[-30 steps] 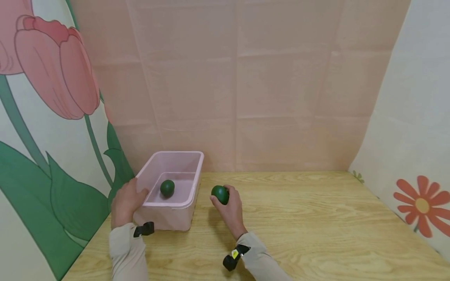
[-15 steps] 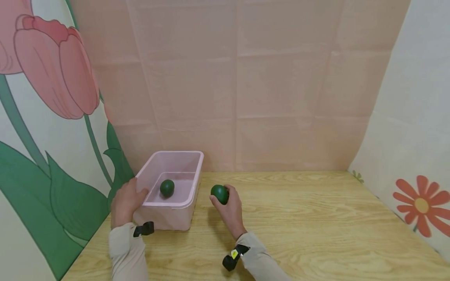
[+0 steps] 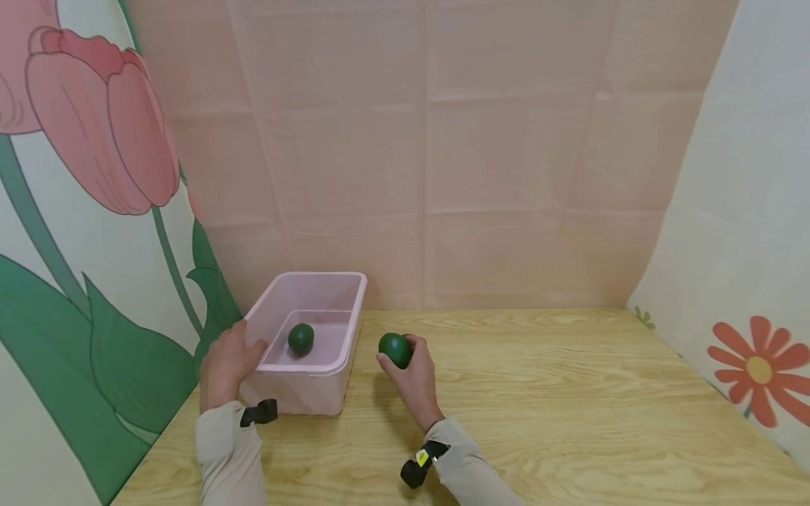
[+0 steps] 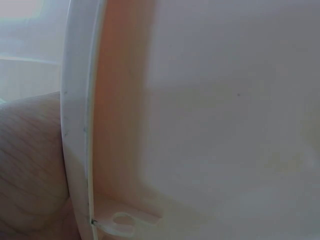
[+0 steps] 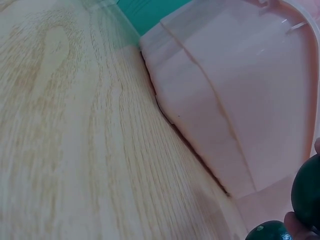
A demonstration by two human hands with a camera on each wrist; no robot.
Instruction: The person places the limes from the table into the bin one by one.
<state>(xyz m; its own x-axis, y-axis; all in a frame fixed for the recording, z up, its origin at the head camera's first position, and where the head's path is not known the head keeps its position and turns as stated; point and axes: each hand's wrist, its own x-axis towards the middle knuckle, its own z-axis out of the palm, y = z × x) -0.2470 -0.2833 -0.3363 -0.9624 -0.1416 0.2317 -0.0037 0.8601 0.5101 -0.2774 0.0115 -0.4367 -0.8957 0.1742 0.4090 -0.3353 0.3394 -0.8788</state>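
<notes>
Gripping a glossy dark-green round fruit [image 3: 394, 351] in the right hand [image 3: 416, 383], apparently raised above the yellow wood-grain table [image 3: 544, 393], at three o'clock from the pale-pink rectangular plastic box [image 3: 306, 393]. Clasping that box with the left hand [image 3: 226, 364], toward eight o'clock. Showing, farther inside, a second dark-green round fruit [image 3: 301, 340]. Barely shifted since a second ago: likely pausing, not advancing.

Pinched a dark green ball [image 3: 394, 350] between the thumb and fingers of the right hand [image 3: 416, 379], over the wood-grain table [image 3: 569, 393] just beside the pink bin [image 3: 294, 392]. Gripped the bin's rim near the front left corner with the left hand [image 3: 228, 362]. Had a second green ball [image 3: 301, 339] inside on the bin's floor. Wore beige sleeves [image 3: 230, 457], and faced a pinkish backdrop [image 3: 418, 154] between flower-printed side panels [image 3: 101, 126].
</notes>
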